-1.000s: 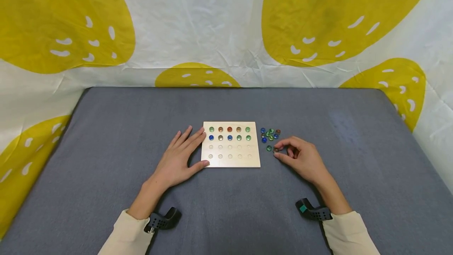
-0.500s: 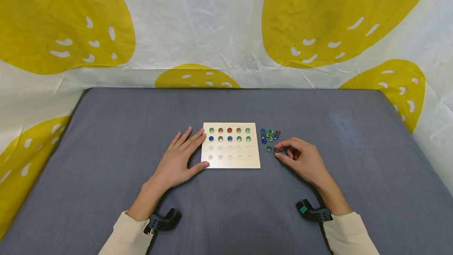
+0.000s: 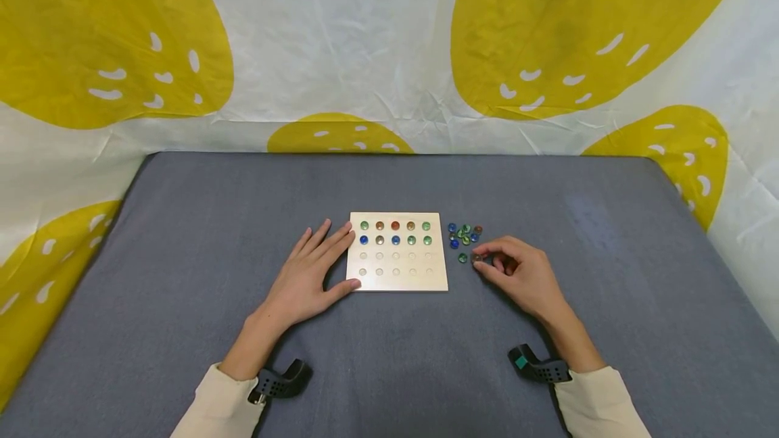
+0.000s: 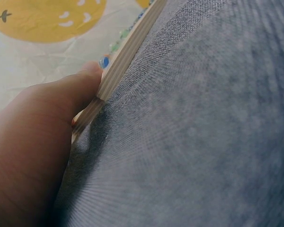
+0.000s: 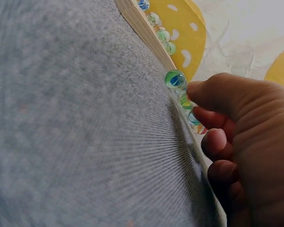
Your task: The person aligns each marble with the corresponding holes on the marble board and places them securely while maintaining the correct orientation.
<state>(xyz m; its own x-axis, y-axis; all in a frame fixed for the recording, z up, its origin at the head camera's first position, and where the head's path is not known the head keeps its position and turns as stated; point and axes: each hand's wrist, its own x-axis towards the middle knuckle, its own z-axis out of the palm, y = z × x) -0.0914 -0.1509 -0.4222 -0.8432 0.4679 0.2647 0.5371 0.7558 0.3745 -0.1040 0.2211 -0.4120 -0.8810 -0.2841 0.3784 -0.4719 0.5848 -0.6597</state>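
Right hand (image 3: 520, 272) pinches a brownish marble (image 3: 477, 258) beside the half-filled board (image 3: 402, 282)
Thumb and forefinger grip it down at the grey cloth (image 3: 402, 370), right of the board, a green marble (image 3: 462, 258) just beside; the left hand (image 3: 307, 282) grasps nothing, its straight, spread fingers against the board's left edge; picking up appears to be the step in hand; with both near rows vacant, the next move likely calls for a steady lift and careful aim at a hollow.

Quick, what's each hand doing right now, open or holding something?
Left hand: open, fingers spread, touching the wooden board.
Right hand: closed, thumb and forefinger pinching a marble.
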